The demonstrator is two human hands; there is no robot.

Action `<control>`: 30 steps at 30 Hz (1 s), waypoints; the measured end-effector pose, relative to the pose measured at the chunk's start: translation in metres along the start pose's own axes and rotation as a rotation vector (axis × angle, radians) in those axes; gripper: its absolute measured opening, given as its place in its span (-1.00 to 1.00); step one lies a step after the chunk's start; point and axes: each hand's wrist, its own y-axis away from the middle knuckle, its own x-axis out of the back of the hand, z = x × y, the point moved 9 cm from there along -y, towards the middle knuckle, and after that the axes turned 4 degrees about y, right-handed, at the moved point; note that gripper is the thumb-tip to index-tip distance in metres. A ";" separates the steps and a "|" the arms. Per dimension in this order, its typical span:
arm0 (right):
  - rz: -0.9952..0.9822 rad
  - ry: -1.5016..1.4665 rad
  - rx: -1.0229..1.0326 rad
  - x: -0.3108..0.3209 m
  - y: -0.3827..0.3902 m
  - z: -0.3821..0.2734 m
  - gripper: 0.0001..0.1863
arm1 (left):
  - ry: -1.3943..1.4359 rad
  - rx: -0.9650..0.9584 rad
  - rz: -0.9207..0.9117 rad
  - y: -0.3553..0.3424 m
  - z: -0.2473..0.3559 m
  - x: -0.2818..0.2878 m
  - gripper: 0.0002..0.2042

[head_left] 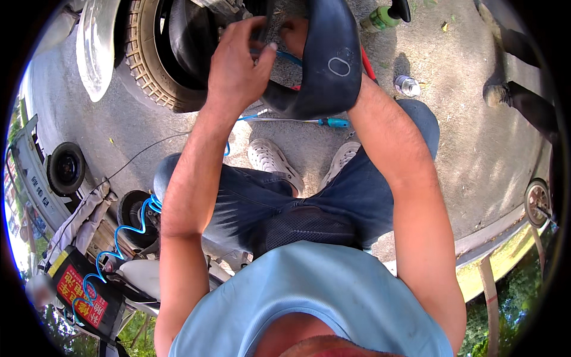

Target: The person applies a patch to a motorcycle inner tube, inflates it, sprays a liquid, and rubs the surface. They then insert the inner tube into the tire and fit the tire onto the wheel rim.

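Observation:
A black rubber inner tube (324, 80) with an oval chalk-like mark hangs in a loop before me. My right forearm passes behind it, and my right hand (292, 37) shows partly at its inner edge, most fingers hidden. Beside the loop, my left hand (241, 62) has its fingers curled and thumb raised. A thin blue hose (288, 57) runs between the hands, by the left thumb; what the left fingers close on is hidden. Left of that hand stands a wheel with a knobbly tyre (143, 59), more black rubber hanging from it.
On the ground lie a long metal tool with a teal handle (334, 122) and a clear bottle (407, 85). A green spray bottle (382, 19) is farther off. A coiled blue hose (119, 253) hangs at left, near a loose wheel (66, 168). Another person's legs (529, 104) are at right.

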 end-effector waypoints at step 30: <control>-0.668 0.514 0.205 -0.176 0.222 -0.026 -0.47 | 1.362 0.654 -0.503 0.009 0.034 -0.085 -0.53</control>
